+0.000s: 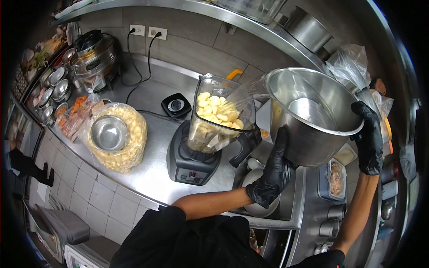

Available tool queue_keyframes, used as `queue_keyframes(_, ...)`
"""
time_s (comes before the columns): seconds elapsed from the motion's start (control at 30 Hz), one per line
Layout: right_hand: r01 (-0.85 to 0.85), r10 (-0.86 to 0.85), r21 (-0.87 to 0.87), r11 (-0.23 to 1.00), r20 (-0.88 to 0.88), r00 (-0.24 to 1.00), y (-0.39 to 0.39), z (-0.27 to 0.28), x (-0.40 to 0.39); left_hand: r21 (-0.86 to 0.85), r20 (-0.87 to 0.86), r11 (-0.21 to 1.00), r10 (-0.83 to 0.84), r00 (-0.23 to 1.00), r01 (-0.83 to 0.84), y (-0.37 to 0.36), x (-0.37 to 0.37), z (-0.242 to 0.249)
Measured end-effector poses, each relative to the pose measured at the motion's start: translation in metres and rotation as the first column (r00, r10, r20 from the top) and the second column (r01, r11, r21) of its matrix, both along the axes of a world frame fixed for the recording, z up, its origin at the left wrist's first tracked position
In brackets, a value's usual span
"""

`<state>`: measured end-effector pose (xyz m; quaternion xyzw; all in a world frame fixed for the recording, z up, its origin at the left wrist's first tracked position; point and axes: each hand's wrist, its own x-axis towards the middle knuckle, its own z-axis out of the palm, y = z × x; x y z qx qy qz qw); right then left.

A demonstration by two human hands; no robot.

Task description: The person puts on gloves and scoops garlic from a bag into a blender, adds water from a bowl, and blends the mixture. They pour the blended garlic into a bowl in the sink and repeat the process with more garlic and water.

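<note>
Both my hands, in black gloves, hold a large steel pot tilted toward a blender. My left hand (273,174) supports the pot (308,145) at its lower side, its fingers against the wall. My right hand (369,136) grips the rim on the far right. Clear liquid streams from the pot's left edge into the blender jar (201,131), which holds pale yellow peeled cloves. The jar stands on a dark blender base (192,163). Its black lid (176,105) lies on the counter behind. Some clear liquid is still inside the pot.
A plastic bag of pale cloves (129,156) with a steel bowl (109,133) on top sits at left. Beyond are small metal bowls (61,89) and a round steel appliance (94,62). A shelf (187,8) runs above. A person's dark shoe (44,174) shows far left.
</note>
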<state>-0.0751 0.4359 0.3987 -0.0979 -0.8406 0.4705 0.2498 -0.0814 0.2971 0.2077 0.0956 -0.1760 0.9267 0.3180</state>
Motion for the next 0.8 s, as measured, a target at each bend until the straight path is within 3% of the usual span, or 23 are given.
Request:
queue_keyframes(0.17,0.037,-0.037,0.027,0.999,-0.029,0.999,-0.013,0.001,0.000,-0.054,-0.028,0.995,0.086,0.996,-0.087,0.006,-0.001,-0.003)
queue_keyframes(0.33,0.024,-0.024,0.085,0.996,-0.001,1.000,-0.021,0.006,-0.001,0.018,0.043,1.000,-0.024,0.999,0.023,0.013,-0.002,-0.010)
queue_keyframes(0.7,0.053,-0.048,0.097,0.994,-0.052,0.997,-0.032,0.007,-0.004,0.025,0.041,1.000,-0.020,0.999,0.019,0.014,0.000,-0.011)
queue_keyframes(0.77,0.070,-0.071,0.133,0.989,0.007,0.997,-0.034,0.008,-0.005,0.018,0.045,1.000,-0.022,0.999,0.021,0.009,0.003,-0.002)
queue_keyframes(0.8,0.070,-0.071,0.134,0.989,0.007,0.997,-0.035,0.008,-0.005,-0.061,0.171,0.997,-0.024,0.985,0.035,0.002,0.006,0.013)
